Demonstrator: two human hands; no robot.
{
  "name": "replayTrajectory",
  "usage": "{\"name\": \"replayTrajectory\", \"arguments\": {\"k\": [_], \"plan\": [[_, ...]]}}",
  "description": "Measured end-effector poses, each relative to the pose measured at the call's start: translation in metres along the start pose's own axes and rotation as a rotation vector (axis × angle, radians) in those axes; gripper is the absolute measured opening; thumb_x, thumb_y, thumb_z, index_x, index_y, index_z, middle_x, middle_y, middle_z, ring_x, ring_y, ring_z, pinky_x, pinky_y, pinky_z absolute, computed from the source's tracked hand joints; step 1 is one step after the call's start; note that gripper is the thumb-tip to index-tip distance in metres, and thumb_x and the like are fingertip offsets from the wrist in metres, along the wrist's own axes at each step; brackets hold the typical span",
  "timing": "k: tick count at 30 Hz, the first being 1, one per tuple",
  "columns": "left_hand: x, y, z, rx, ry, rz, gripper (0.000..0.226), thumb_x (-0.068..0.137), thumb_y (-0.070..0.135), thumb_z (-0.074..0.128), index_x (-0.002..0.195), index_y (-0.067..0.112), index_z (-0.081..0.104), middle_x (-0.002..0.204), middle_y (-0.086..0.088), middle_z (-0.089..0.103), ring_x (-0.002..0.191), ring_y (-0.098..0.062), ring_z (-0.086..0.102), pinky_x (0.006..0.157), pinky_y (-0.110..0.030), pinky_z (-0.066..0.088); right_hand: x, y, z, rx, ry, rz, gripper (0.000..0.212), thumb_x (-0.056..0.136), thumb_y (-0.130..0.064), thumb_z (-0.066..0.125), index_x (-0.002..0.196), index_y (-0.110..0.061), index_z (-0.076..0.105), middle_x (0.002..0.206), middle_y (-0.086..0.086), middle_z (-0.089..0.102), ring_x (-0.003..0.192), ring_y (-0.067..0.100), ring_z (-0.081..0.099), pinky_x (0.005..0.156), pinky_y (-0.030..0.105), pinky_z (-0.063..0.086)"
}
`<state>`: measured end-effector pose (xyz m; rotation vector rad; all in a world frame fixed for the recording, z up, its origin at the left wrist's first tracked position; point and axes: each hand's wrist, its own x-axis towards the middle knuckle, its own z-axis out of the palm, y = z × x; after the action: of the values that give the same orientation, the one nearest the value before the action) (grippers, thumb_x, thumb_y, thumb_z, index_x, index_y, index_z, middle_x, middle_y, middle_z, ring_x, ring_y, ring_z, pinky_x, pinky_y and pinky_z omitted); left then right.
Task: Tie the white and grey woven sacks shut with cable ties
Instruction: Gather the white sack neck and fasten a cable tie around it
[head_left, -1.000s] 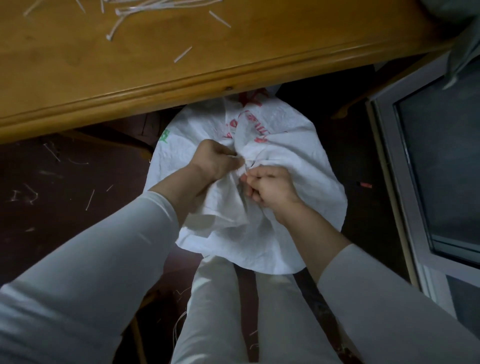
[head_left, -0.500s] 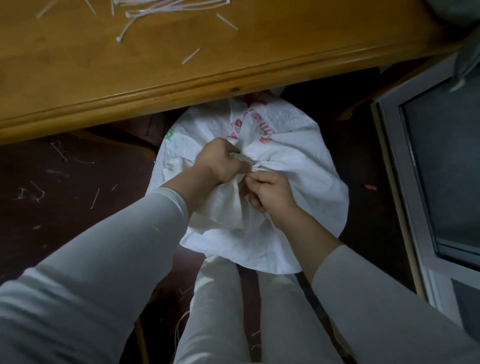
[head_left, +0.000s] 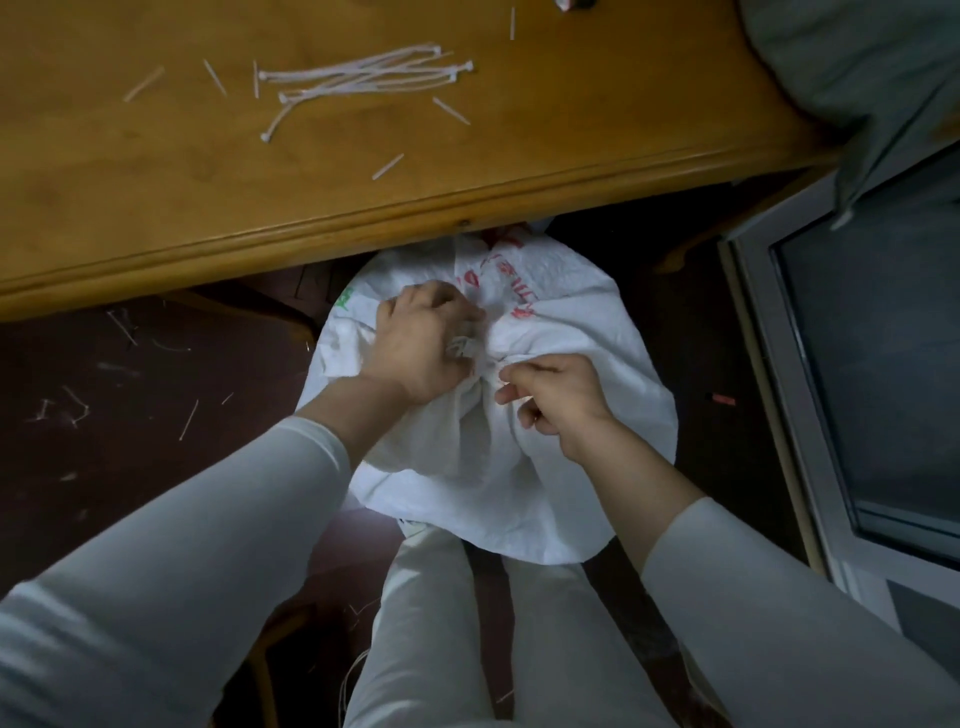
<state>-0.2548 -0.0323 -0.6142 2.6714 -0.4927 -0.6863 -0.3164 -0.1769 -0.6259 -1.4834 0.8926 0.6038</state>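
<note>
Here, both hands on sack.

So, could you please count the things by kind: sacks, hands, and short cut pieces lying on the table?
White sack: 1
Hands: 2, the left hand and the right hand
Short cut pieces on the table: 6
Total: 9
The whole cable ties overlap in a pile, so they are left uncounted.

We noted the wooden table edge overhanging the white sack at frame centre, blocking approach from above. A window frame closed the right. Dark floor at left lay open.
</note>
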Motion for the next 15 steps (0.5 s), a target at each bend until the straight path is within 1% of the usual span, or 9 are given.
{"name": "replayTrajectory", "arguments": {"k": [2,4,6,8,10,12,13,14,15], "plan": [[-0.006,0.007,-0.005,0.035,0.044,0.153,0.05,0.076,0.02,0.067,0.124,0.029,0.057,0.135,0.003,0.048,0.128,-0.022,0.037,0.1,-0.031,0.02,-0.001,-0.008,-0.003,-0.087,0.024,-0.063,0.015,0.083,-0.008,0.058,0.069,-0.008,0.063,0.059,0.004,0.064,0.027,0.011,0.039,0.034,0.013,0.021],[-0.008,0.018,-0.005,0.072,-0.002,0.199,0.05,0.078,0.02,0.064,0.126,0.032,0.056,0.136,0.006,0.048,0.129,-0.02,0.038,0.101,-0.031,0.019,-0.001,-0.016,-0.004,-0.199,0.046,-0.144,0.022,0.082,-0.01,0.056,0.061,-0.011,0.061,0.059,0.004,0.064,0.029,0.012,0.041,0.032,0.014,0.025],[-0.006,0.029,-0.004,0.13,-0.038,0.161,0.051,0.081,0.027,0.06,0.131,0.035,0.049,0.136,0.008,0.048,0.13,-0.017,0.038,0.104,-0.033,0.019,-0.001,-0.025,-0.006,-0.283,0.066,-0.194,0.025,0.081,-0.013,0.056,0.057,-0.013,0.059,0.061,0.005,0.066,0.033,0.013,0.043,0.033,0.011,0.026],[-0.004,0.034,-0.006,0.16,-0.066,0.098,0.054,0.084,0.031,0.057,0.136,0.033,0.041,0.138,0.005,0.048,0.131,-0.017,0.037,0.106,-0.034,0.02,0.0,-0.038,-0.011,-0.289,0.095,-0.218,0.024,0.081,-0.018,0.057,0.059,-0.011,0.063,0.065,0.01,0.069,0.036,0.014,0.046,0.037,0.016,0.031],[-0.003,0.037,-0.012,0.166,-0.078,0.067,0.058,0.085,0.033,0.056,0.14,0.031,0.036,0.142,0.003,0.045,0.133,-0.018,0.036,0.107,-0.034,0.019,0.002,-0.055,-0.016,-0.287,0.152,-0.282,0.023,0.082,-0.021,0.056,0.066,-0.009,0.067,0.069,0.014,0.07,0.037,0.015,0.049,0.044,0.021,0.036],[-0.001,0.039,-0.023,0.103,-0.016,0.063,0.053,0.085,0.036,0.054,0.137,0.03,0.043,0.139,0.001,0.049,0.129,-0.021,0.042,0.105,-0.034,0.026,0.002,-0.078,-0.021,-0.308,0.224,-0.391,0.019,0.084,-0.02,0.055,0.071,-0.012,0.067,0.071,0.009,0.07,0.039,0.008,0.052,0.049,0.021,0.041],[-0.001,0.041,-0.03,0.051,0.052,0.07,0.049,0.083,0.038,0.05,0.131,0.027,0.052,0.132,-0.003,0.056,0.122,-0.025,0.049,0.101,-0.035,0.034,0.002,-0.092,-0.023,-0.326,0.262,-0.453,0.017,0.085,-0.02,0.055,0.076,-0.015,0.068,0.076,0.006,0.071,0.047,0.007,0.057,0.053,0.02,0.044],[0.0,0.044,-0.039,-0.005,0.139,0.085,0.048,0.08,0.039,0.045,0.122,0.022,0.061,0.12,-0.007,0.063,0.111,-0.03,0.057,0.094,-0.037,0.043,0.001,-0.106,-0.025,-0.356,0.303,-0.517,0.016,0.087,-0.021,0.055,0.083,-0.015,0.069,0.083,0.006,0.071,0.063,0.01,0.063,0.06,0.023,0.047],[0.003,0.046,-0.048,-0.044,0.229,0.103,0.05,0.076,0.04,0.04,0.112,0.018,0.067,0.107,-0.01,0.068,0.1,-0.033,0.061,0.084,-0.038,0.048,0.002,-0.12,-0.027,-0.395,0.345,-0.582,0.019,0.089,-0.022,0.054,0.09,-0.014,0.07,0.092,0.007,0.072,0.079,0.017,0.065,0.068,0.027,0.049]]}}
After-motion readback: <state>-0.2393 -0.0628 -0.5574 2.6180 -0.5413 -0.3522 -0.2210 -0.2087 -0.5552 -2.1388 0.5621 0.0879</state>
